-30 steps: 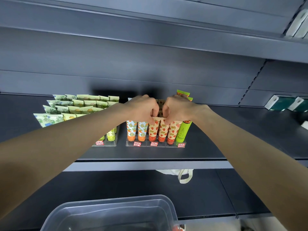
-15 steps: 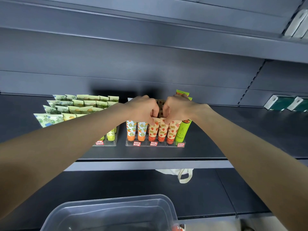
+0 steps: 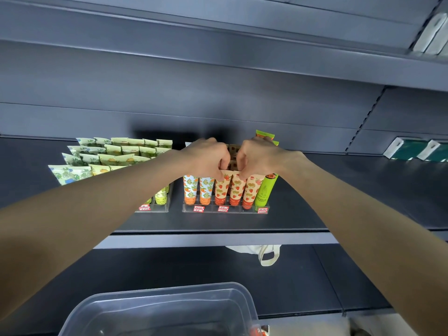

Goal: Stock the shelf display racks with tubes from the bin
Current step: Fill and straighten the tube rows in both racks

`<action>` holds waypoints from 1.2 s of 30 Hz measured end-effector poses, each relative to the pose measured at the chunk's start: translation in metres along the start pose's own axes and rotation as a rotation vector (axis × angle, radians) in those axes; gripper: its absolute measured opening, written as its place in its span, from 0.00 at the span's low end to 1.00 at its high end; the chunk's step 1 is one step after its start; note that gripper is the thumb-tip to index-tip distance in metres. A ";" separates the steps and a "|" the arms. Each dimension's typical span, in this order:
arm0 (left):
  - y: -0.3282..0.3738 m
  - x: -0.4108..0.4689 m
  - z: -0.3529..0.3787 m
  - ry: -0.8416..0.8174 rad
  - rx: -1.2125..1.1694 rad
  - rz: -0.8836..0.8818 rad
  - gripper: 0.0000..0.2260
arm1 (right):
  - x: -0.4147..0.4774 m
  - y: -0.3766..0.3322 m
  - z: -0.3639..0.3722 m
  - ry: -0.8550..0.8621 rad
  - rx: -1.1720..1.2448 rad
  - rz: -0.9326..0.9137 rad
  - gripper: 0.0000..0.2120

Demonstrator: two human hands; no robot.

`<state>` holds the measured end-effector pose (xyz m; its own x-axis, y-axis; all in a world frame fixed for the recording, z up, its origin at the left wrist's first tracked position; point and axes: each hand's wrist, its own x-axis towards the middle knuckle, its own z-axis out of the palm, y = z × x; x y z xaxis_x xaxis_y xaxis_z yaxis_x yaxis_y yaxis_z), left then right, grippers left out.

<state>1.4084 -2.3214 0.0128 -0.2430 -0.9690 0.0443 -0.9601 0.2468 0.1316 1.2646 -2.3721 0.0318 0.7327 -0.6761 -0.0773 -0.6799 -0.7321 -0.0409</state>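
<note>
My left hand (image 3: pixel 209 158) and right hand (image 3: pixel 257 156) pinch the tops of the peach strawberry-print tubes (image 3: pixel 236 190) in the clear plastic rack (image 3: pixel 225 210) (setting them straight, I think); next, let go softly.

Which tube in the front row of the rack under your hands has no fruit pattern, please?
The plain green tube at the row's right end; the other five show oranges or strawberries.
</note>
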 end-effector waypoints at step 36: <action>0.004 0.002 -0.024 0.017 -0.102 -0.037 0.07 | -0.016 0.010 -0.027 0.068 -0.009 0.042 0.08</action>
<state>1.4073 -2.3221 0.0368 -0.2045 -0.9773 0.0545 -0.9491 0.2116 0.2334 1.2470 -2.3709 0.0600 0.7040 -0.7101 -0.0109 -0.7101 -0.7035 -0.0301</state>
